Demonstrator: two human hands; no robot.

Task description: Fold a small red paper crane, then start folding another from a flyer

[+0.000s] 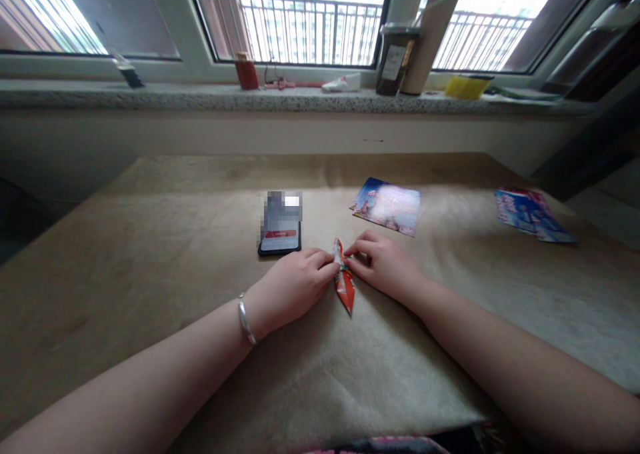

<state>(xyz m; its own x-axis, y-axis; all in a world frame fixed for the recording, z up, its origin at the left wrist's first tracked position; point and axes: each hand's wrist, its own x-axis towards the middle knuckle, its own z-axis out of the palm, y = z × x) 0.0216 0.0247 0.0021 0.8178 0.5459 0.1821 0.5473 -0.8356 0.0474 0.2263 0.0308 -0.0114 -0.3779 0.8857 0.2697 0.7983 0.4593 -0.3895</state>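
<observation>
A narrow piece of folded paper (345, 291), orange with a patterned upper part, lies on the table between my hands, its pointed end toward me. My left hand (300, 281), with a silver bangle at the wrist, pinches its left edge near the middle. From the other side, the fingertips of my right hand (383, 261) pinch the right edge at about the same height. My fingertips hide part of the paper's middle. Just beyond my left hand rests a phone (280, 244), its screen lit and partly blurred out.
Blue picture sheets (387, 207) lie beyond my right hand, and more blue printed sheets (535, 217) are fanned at the far right of the brown table (125, 261). Along the windowsill (190, 97) stand a red container (247, 73), a dark lidded jar (395, 61) and a yellow item (467, 87).
</observation>
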